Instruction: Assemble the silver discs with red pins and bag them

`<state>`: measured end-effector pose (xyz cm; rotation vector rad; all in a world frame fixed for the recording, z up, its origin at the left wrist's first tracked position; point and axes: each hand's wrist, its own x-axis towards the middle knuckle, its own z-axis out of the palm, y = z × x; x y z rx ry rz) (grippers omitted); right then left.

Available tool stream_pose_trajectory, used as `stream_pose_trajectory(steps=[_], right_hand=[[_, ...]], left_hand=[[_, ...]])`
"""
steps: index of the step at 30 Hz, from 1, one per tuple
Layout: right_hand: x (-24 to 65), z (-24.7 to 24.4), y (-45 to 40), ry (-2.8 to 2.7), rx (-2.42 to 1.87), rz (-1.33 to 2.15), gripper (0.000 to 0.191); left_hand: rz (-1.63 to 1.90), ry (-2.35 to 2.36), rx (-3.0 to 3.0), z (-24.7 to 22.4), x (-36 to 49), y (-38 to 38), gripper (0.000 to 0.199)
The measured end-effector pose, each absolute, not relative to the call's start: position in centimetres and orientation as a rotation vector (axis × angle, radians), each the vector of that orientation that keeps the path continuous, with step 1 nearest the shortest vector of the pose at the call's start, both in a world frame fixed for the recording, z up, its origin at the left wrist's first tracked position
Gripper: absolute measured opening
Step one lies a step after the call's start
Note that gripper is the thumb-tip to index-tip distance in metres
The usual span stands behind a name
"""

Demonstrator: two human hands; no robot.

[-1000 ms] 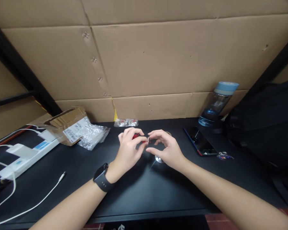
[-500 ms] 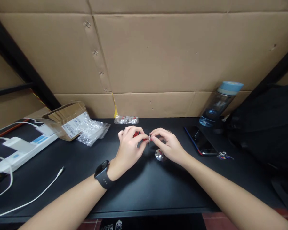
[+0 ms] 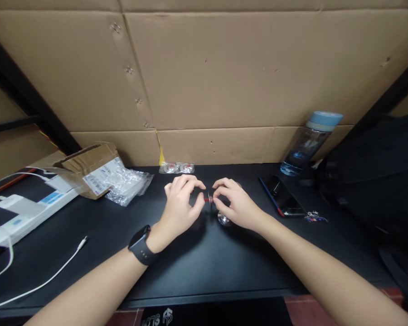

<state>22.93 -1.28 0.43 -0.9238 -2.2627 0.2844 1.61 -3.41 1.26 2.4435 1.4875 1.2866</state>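
Note:
A small thin metal cymbal (image 3: 210,198) stands edge-on between my hands, with a short red cord (image 3: 206,199) running from its left side. My right hand (image 3: 236,201) has its fingertips at the cymbal's right face and seems to hold it there. My left hand (image 3: 182,199) is just to the left, thumb and forefinger spread apart near the cord's end. A speck of red shows behind its fingers, mostly hidden. A second shiny round cymbal (image 3: 223,219) lies on the black table below my right hand, partly covered by it.
Two wrapped discs (image 3: 177,168) lie by the cardboard wall. To the left are an opened carton (image 3: 95,170), clear plastic wrapping (image 3: 129,185), a power strip (image 3: 34,217) and a white cable (image 3: 64,267). On the right are a phone (image 3: 281,196), a water bottle (image 3: 308,145) and a black bag (image 3: 377,181).
The thumb and forefinger of my left hand have opened and drawn back from the cymbal, exposing the red cord. My right hand stays by the cymbal. The view has shifted slightly.

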Motion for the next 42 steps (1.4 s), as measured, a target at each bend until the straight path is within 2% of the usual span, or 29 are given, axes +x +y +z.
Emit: stream_pose_trajectory(steps=[9,25,28,30,33,39,42], right_hand=[[23.6,0.7,-1.2,-2.381,-1.031,0.241,0.010],[23.6,0.7,-0.7,-2.263,-1.003,0.350,0.011],[23.7,0.8,-0.6,-2.325,-1.046,0.371,0.012],[24.2,1.1,-0.6,-2.396,-1.115,0.391,0.006],[25.1,1.9,-0.5,-2.522,-1.224,0.453,0.023],[26.0,3.2,-0.7,-2.700,-1.045,0.590,0.018],[26.0,3.0,-0.8,-2.742,-1.002,0.524,0.018]], left_hand=[[0.812,0.990,2.756,1.4,0.6,-3.2,0.017],[0.564,1.017,2.917,0.4,0.4,-2.9,0.032],[0.543,1.048,2.926,0.3,0.3,-2.8,0.030],[0.540,1.073,2.934,0.0,0.1,-2.6,0.030],[0.554,1.102,2.953,-0.4,-0.1,-2.2,0.028],[0.544,1.111,2.970,-0.2,-0.3,-2.1,0.034],[0.508,1.092,2.958,0.0,-0.3,-2.3,0.036]])
